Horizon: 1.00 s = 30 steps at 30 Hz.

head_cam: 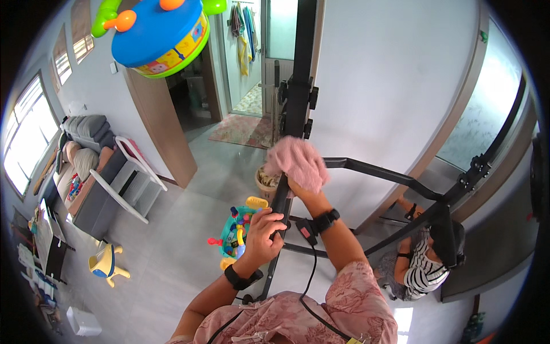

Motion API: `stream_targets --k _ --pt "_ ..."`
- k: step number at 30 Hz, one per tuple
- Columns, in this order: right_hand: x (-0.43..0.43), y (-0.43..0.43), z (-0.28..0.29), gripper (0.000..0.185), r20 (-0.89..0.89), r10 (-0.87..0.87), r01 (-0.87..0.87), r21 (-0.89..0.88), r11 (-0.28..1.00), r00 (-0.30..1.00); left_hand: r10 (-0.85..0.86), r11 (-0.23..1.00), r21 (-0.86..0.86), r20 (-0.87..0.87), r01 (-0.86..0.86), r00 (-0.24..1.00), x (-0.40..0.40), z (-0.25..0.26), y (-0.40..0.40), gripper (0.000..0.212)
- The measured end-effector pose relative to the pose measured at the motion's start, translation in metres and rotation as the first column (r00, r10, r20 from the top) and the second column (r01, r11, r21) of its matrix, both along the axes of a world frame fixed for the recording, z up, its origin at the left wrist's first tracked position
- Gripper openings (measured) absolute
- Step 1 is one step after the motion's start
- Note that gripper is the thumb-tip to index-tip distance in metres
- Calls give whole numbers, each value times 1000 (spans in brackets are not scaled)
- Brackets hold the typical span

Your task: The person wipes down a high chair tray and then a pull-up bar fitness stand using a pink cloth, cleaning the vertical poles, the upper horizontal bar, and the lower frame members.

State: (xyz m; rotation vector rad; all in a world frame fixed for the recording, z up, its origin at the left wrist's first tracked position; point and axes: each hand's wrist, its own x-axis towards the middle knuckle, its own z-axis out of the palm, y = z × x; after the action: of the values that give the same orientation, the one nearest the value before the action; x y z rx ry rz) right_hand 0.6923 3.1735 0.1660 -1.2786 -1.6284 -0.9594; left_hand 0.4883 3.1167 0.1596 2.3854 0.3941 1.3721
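A black metal frame (296, 103) with an upright post and angled bars stands before me. My right hand (296, 182) presses a fluffy pink cloth (296, 159) against the frame near the foot of the post; the cloth hides most of its fingers. Lower on the same frame, my left hand (261, 238) has its fingers curled over a sloping black bar (281, 193). Both wrists wear black bands. A small black device on a cable (307, 232) hangs beside my right wrist.
A blue toy drum (159, 32) looms at upper left. A teal toy tub (232, 236) with small toys stands on the floor left of the frame, below a bin (264, 182). Another person (423, 266) crouches at right behind a bar. Further left are white steps (133, 185) and a yellow child's seat (107, 262).
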Motion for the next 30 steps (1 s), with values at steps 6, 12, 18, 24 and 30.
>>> stream_targets --k 6,12,18,24,30 --pt "-32 -16 -82 25 -908 377 -553 411 724 -182 30 999 12 -3 -30 1000 -2 2 5 27" --pt "-38 19 -69 26 -704 414 -275 309 910 577 43 999 0 -66 -43 997 -2 0 6 23" --pt "-64 28 -116 31 -815 221 -173 150 973 535 98 995 32 -80 -96 992 -13 3 5 22" --pt "-38 49 -254 39 -920 336 -214 376 902 -201 84 996 31 -83 -81 993 7 0 2 19" --pt "-73 20 -138 25 -938 88 -200 20 980 336 152 988 30 -131 -149 980 -9 3 1 22"
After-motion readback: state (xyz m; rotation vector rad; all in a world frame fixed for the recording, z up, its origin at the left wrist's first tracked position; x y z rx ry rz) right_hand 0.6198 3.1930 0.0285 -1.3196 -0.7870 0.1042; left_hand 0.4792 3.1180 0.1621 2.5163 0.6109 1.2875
